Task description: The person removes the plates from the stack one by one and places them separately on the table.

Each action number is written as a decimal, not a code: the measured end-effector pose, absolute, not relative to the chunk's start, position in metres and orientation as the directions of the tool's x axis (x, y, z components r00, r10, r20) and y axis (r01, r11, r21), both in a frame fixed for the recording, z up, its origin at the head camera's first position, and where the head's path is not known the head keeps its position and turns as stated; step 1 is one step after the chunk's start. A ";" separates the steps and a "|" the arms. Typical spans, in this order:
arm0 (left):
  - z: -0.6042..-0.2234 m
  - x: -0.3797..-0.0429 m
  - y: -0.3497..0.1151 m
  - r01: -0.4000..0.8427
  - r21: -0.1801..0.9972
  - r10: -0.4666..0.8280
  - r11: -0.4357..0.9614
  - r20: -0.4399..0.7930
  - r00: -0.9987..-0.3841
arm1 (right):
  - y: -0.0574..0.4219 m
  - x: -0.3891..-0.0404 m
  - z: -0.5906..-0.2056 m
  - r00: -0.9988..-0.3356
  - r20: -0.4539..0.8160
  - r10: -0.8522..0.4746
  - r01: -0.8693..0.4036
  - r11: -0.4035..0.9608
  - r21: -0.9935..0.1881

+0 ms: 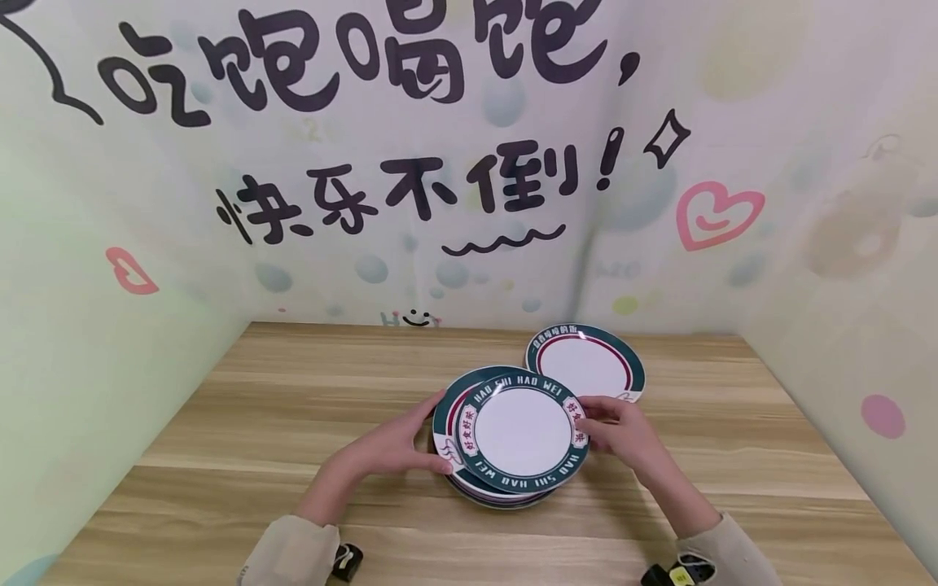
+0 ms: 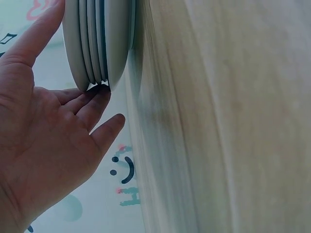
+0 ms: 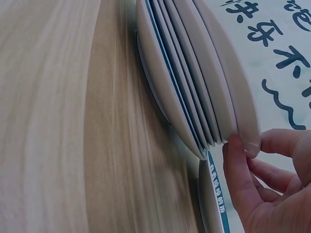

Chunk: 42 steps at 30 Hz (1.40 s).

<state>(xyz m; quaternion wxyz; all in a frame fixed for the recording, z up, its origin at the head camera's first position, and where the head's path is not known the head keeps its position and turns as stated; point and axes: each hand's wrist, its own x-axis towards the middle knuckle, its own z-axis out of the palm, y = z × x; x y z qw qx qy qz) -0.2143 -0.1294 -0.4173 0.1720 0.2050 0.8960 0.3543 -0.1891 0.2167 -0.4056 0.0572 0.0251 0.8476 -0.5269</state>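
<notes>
Several round plates (image 1: pixel 440 427) with green, red and white rims form a stack on the table. The top plate (image 1: pixel 522 431) lies shifted toward the right, a white disc inside a green lettered rim. My left hand (image 1: pixel 399 443) lies against the stack's left edge, thumb at the near side and fingers farther back. In the left wrist view, the fingertips (image 2: pixel 99 99) touch the plate edges while the little finger stands apart. My right hand (image 1: pixel 619 431) pinches the top plate's right rim. The right wrist view shows the stacked edges (image 3: pixel 194 73) beside that thumb.
Another green-rimmed plate (image 1: pixel 586 362) lies behind and to the right of the stack, its near edge close to my right hand. The wood-grain table (image 1: pixel 293 391) meets a printed back wall (image 1: pixel 330 277), with side walls left and right.
</notes>
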 end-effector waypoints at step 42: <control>-0.416 -0.214 -0.130 0.236 0.703 0.482 0.671 -0.173 -0.859 | 0.242 -0.187 -0.393 -0.976 -0.199 -0.085 0.173 0.248 -0.953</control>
